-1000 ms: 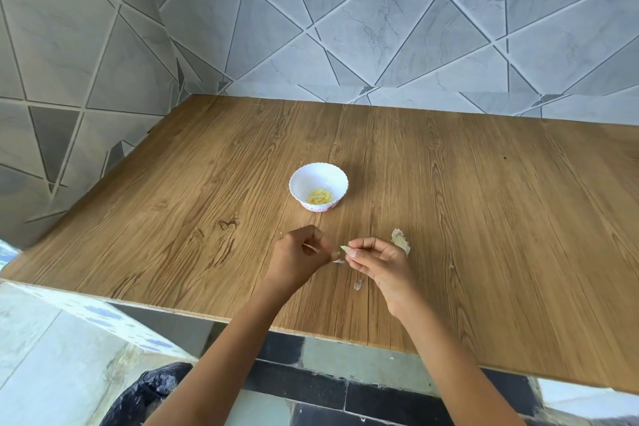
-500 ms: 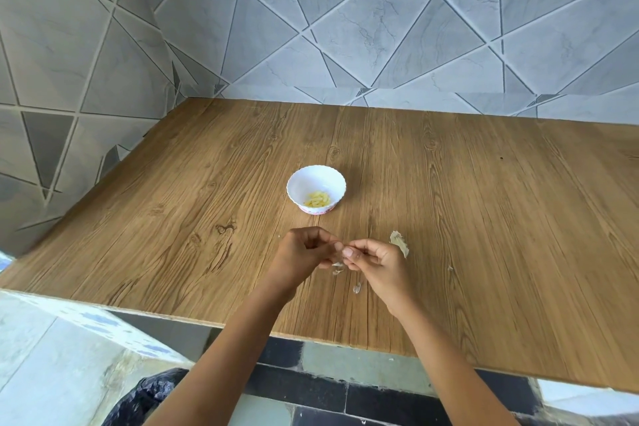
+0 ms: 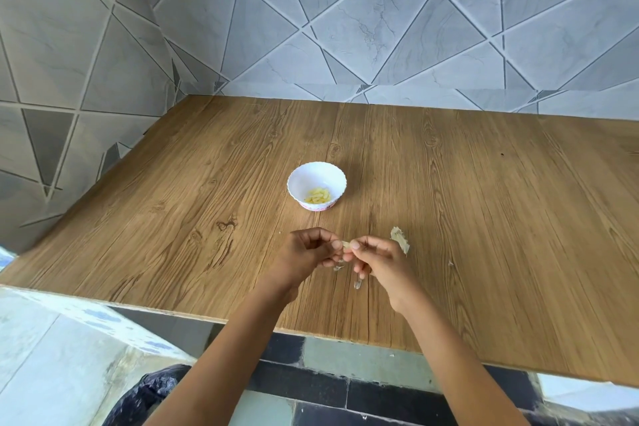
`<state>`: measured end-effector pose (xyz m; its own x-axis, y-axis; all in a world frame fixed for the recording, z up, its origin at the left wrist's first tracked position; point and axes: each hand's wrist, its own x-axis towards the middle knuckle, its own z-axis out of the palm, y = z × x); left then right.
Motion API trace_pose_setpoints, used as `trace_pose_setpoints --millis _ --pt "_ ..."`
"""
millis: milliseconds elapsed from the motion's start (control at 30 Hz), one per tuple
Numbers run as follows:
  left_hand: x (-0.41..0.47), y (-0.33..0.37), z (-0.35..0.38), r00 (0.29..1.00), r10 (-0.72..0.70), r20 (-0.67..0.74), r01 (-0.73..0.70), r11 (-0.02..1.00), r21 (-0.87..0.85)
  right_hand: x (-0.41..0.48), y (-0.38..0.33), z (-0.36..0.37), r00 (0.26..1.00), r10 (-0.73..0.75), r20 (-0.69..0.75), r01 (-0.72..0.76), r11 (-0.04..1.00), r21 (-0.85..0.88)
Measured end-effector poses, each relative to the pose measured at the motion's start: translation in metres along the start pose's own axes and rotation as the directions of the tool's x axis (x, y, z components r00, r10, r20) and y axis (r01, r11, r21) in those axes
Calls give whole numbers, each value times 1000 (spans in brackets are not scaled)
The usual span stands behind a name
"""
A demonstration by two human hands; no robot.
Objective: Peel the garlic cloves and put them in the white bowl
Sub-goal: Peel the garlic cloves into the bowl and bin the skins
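Garlic clove (image 3: 346, 245), long axis left-right

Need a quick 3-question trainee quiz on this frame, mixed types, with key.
1. True or false: the white bowl is empty.
2. The big scrap of skin lies: A in the bowl; B on the table beside the right hand; C on the floor.
3. What do the left hand and right hand pinch between them?
Key: 1 false, it holds peeled cloves; 2 B; 3 a garlic clove.
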<state>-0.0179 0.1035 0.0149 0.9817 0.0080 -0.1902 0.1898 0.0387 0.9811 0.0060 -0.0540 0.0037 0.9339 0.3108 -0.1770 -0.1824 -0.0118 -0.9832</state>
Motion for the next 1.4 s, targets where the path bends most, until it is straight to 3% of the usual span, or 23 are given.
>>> trace_pose_setpoints --millis 133,467,667,733,833,967,1067,1200,1400 --pt "0 -1 2 996 85 -32 -81 989 127 -1 -3 2 995 97 -20 -95 991 98" --pt "-3 -1 2 987 160 -35 -152 974 168 -6 -1 11 992 -15 -124 15 1000 -1" --pt "-5 -1 5 979 198 -43 -187 965 181 -6 2 14 985 167 -46 -149 954 259" --pt "-5 -2 4 977 200 -77 -182 965 188 -7 4 12 991 92 -94 -72 978 197" --pt "-5 -3 2 969 207 -134 -171 955 240 -10 8 5 976 -180 -126 173 983 -64" --pt "-6 0 4 965 217 -149 -168 944 285 -8 13 2 820 -571 -41 479 723 -498" --pt "-8 0 4 960 244 -135 -190 926 327 -4 16 3 743 -669 -20 500 575 -647" --pt "-10 2 1 967 232 -106 -189 931 312 -4 18 4 718 -696 -10 506 532 -679" --pt "-15 3 -5 997 70 8 -71 996 61 -7 16 2 774 -633 -15 575 712 -402"
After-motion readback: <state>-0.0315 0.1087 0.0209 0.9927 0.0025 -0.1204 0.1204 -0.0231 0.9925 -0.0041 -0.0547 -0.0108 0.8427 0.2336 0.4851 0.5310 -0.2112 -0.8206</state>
